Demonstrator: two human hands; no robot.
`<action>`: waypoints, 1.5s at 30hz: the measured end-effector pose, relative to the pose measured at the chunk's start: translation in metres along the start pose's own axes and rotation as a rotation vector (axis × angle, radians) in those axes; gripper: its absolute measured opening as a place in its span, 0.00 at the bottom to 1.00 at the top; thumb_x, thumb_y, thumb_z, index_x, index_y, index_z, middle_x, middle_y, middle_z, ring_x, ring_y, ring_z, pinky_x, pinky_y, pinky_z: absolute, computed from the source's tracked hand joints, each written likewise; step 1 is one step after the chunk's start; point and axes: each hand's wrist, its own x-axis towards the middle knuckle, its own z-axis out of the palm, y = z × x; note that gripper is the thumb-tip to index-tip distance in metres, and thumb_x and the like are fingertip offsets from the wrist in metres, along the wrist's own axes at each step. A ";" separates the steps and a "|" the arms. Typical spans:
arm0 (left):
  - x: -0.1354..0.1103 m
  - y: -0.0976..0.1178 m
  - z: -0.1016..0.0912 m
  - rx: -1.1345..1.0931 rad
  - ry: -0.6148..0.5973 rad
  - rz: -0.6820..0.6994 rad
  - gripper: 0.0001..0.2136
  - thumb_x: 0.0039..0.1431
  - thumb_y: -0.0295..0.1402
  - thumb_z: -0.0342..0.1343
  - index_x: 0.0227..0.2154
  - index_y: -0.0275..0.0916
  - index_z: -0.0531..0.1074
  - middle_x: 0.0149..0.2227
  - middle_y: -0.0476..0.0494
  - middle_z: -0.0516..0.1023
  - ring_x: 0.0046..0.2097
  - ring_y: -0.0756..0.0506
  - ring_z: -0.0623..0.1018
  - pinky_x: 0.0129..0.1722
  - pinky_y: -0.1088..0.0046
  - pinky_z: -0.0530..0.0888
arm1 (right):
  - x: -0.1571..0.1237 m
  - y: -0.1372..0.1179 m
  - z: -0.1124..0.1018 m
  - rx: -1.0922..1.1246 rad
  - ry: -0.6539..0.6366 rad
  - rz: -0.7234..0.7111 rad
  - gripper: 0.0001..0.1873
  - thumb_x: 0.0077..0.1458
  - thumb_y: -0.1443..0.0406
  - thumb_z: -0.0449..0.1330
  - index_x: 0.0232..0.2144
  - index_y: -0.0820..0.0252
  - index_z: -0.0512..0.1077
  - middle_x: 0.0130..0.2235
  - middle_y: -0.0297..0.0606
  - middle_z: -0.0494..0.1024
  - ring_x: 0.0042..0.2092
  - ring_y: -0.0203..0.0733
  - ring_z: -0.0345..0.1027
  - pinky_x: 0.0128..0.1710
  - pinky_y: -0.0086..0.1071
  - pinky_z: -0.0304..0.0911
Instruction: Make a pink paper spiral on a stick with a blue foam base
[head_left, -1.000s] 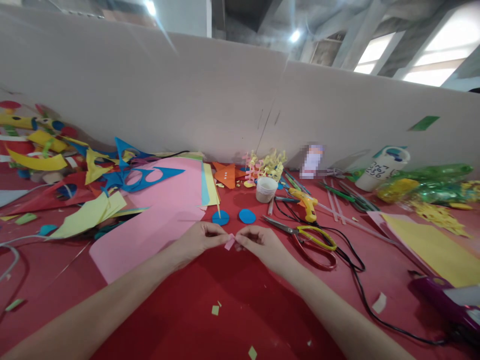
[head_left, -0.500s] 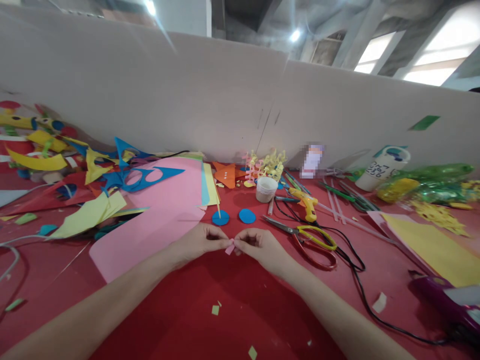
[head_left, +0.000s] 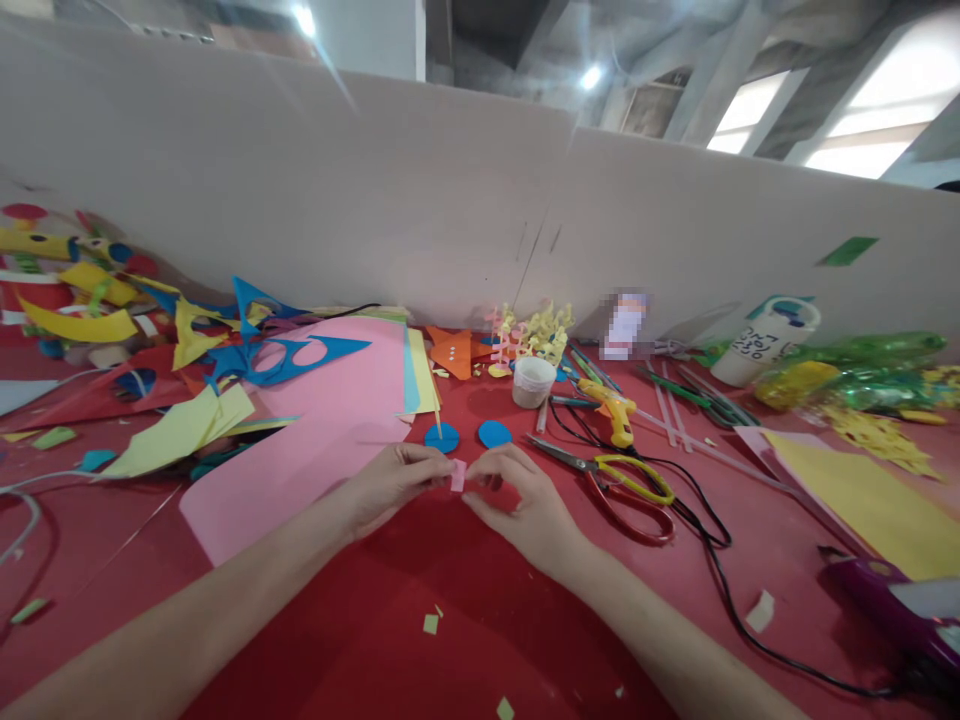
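Note:
Both my hands meet low over a red paper sheet (head_left: 420,590) on the table. My left hand (head_left: 394,482) and my right hand (head_left: 517,495) each pinch one side of a small pink paper piece (head_left: 457,474) held between their fingertips. Just beyond the hands lie two blue paper discs (head_left: 468,435). A white cup (head_left: 533,380) stands behind them. Scissors with yellow and red handles (head_left: 615,478) lie to the right of my right hand.
A large pink sheet (head_left: 315,430) and a heap of coloured paper offcuts (head_left: 187,350) fill the left. A yellow glue gun (head_left: 613,410) with black cable, a yellow sheet (head_left: 862,490), a purple tool (head_left: 892,600) and a white bottle (head_left: 765,335) sit right. A cardboard wall (head_left: 450,210) closes the back.
The hands have drawn closer together and the pink piece now stands more upright between the fingertips; my right hand has turned, fingers arching over it.

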 end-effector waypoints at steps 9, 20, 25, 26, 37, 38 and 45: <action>-0.006 0.005 0.010 -0.097 -0.009 0.015 0.06 0.42 0.35 0.63 0.19 0.38 0.77 0.25 0.49 0.72 0.31 0.51 0.69 0.38 0.73 0.67 | -0.001 -0.007 0.003 0.165 0.129 0.119 0.01 0.51 0.66 0.58 0.29 0.57 0.70 0.29 0.34 0.73 0.30 0.35 0.67 0.33 0.29 0.65; -0.004 0.001 0.009 -0.089 -0.035 0.059 0.05 0.45 0.33 0.63 0.20 0.38 0.77 0.21 0.52 0.70 0.28 0.53 0.66 0.33 0.76 0.63 | 0.002 -0.010 0.009 0.509 0.145 0.413 0.05 0.48 0.64 0.59 0.27 0.58 0.67 0.25 0.29 0.68 0.26 0.31 0.61 0.28 0.26 0.59; -0.004 0.001 0.008 -0.003 -0.027 0.093 0.04 0.45 0.33 0.62 0.23 0.39 0.78 0.23 0.51 0.74 0.30 0.52 0.68 0.36 0.75 0.64 | 0.004 -0.010 0.008 0.558 0.132 0.454 0.06 0.47 0.63 0.60 0.28 0.58 0.66 0.25 0.29 0.67 0.25 0.31 0.61 0.27 0.26 0.59; -0.003 0.000 0.008 0.015 -0.019 0.097 0.04 0.46 0.34 0.62 0.23 0.39 0.78 0.23 0.51 0.74 0.30 0.52 0.69 0.36 0.75 0.64 | 0.004 -0.009 0.008 0.560 0.126 0.460 0.07 0.47 0.63 0.60 0.28 0.58 0.66 0.25 0.29 0.68 0.25 0.31 0.61 0.27 0.26 0.59; 0.001 -0.003 -0.002 0.518 -0.003 0.360 0.08 0.54 0.34 0.54 0.27 0.39 0.76 0.28 0.48 0.74 0.33 0.49 0.72 0.34 0.74 0.67 | 0.005 0.003 0.006 0.636 0.081 0.473 0.12 0.48 0.56 0.60 0.30 0.58 0.69 0.29 0.33 0.70 0.31 0.35 0.64 0.32 0.29 0.62; 0.001 -0.003 -0.003 0.586 0.000 0.403 0.08 0.55 0.34 0.53 0.29 0.39 0.76 0.29 0.48 0.74 0.33 0.49 0.72 0.35 0.73 0.67 | 0.005 0.003 0.006 0.630 0.075 0.482 0.12 0.47 0.56 0.60 0.30 0.58 0.69 0.29 0.33 0.70 0.31 0.34 0.64 0.32 0.30 0.62; -0.001 -0.007 -0.006 0.973 0.014 0.741 0.10 0.60 0.32 0.49 0.34 0.40 0.75 0.32 0.46 0.73 0.35 0.49 0.71 0.35 0.73 0.68 | 0.006 0.003 0.004 0.774 -0.001 0.650 0.16 0.43 0.55 0.63 0.30 0.59 0.68 0.28 0.32 0.71 0.29 0.33 0.65 0.33 0.30 0.61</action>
